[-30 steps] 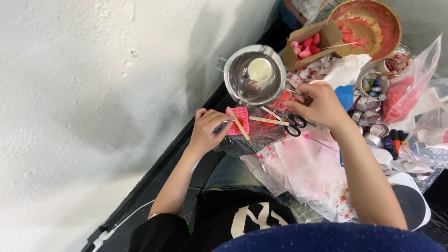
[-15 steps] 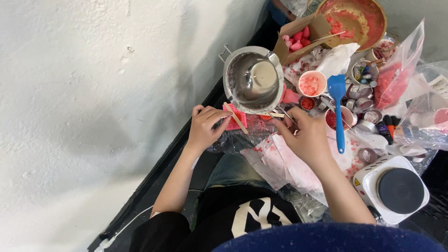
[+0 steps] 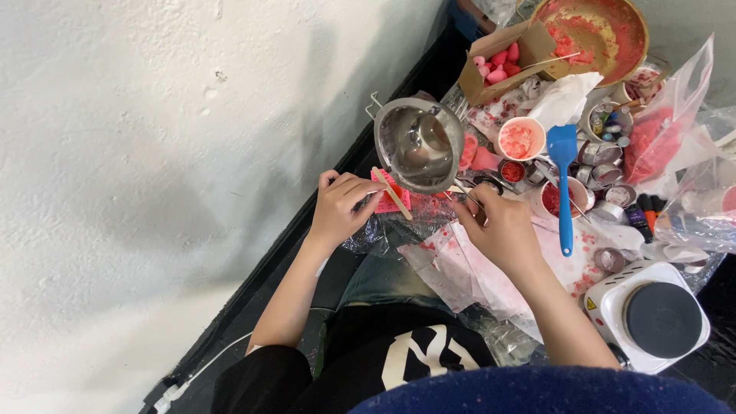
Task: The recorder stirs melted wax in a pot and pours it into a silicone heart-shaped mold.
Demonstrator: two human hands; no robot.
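The left hand (image 3: 337, 211) rests with its fingers curled together on the near edge of a pink mould (image 3: 391, 192); a thin wooden stick (image 3: 392, 193) lies slantwise across that mould, just past the fingertips, but whether the fingers pinch the stick or only press the mould cannot be told. The right hand (image 3: 502, 230) sits just to the right of it, fingers drawn together at something small and thin near the rim of the steel pot (image 3: 418, 143); what they grip is too small to make out.

The steel pot hangs tilted directly beyond both grips, its lower rim almost over the pink mould and close to the right fingertips, so there is very little room between the hands and the pot's edge. Under the right hand lies a sheet of stained plastic wrap (image 3: 475, 268), crumpled and spotted red.

To the right of the right hand a blue spatula (image 3: 564, 180) lies with its handle pointing toward the person, near but apart from the knuckles. Beyond it stand a white cup of red flakes (image 3: 520, 139) and several small tins (image 3: 602, 153), crowded together. A white hot plate (image 3: 648, 314) stands well to the right of the right wrist. To the left of the left hand runs the dark edge of the work surface, then the bare pale floor (image 3: 153, 153), open and wide.
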